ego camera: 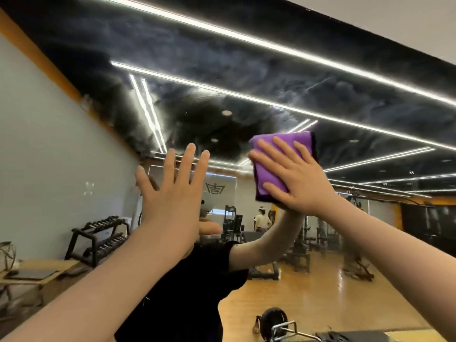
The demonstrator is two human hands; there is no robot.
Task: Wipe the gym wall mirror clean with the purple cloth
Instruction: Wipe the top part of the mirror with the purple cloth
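Note:
The wall mirror point(222, 77) fills almost the whole head view and shows hazy smears across its upper part. My right hand point(296, 176) presses a folded purple cloth point(278, 149) flat against the glass, right of centre, fingers spread over the cloth. My left hand point(172, 191) is raised to the left of it, palm flat on or very near the glass, fingers apart and holding nothing. Both my forearms reach up from the bottom corners. My reflection in a black shirt shows between the arms.
The mirror's top edge point(370, 30) runs diagonally across the upper right under a pale wall. Reflected in the glass are a dumbbell rack point(98, 240), a wooden table point(37, 270), weight machines point(303, 245), a barbell plate point(274, 322) on the wooden floor and a distant person point(261, 219).

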